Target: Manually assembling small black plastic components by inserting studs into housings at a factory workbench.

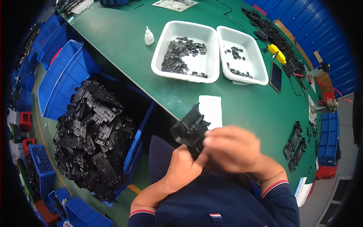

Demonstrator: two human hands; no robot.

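The left grip (183,166) has its fingers wrapped round the lower end of a black plastic part (191,126), which rises from it toward 1 o'clock. The part is held before the person's body, at the edge of a green tabletop (121,53); its long axis seems to run roughly 12 to 6 o'clock, though fingers cover the bottom. Of the 2, the left is nearer, being in contact. The right grip (234,149) is at the part's 4 o'clock side, fingers curled inward, tips touching or just beside it; blur means I cannot tell whether it pinches anything.

Measured from the part, left to right: a blue bin (60,81) at 10 o'clock; a blue crate (134,151) at 9 o'clock, heaped with black mouldings (90,140); a small white bottle (149,38) at 11 o'clock; a white tub (210,41) at 12 o'clock, small black pieces (177,53) massed mostly leftward; another white tub (255,64) at 1 o'clock, holding fewer pieces in 2 loose clusters
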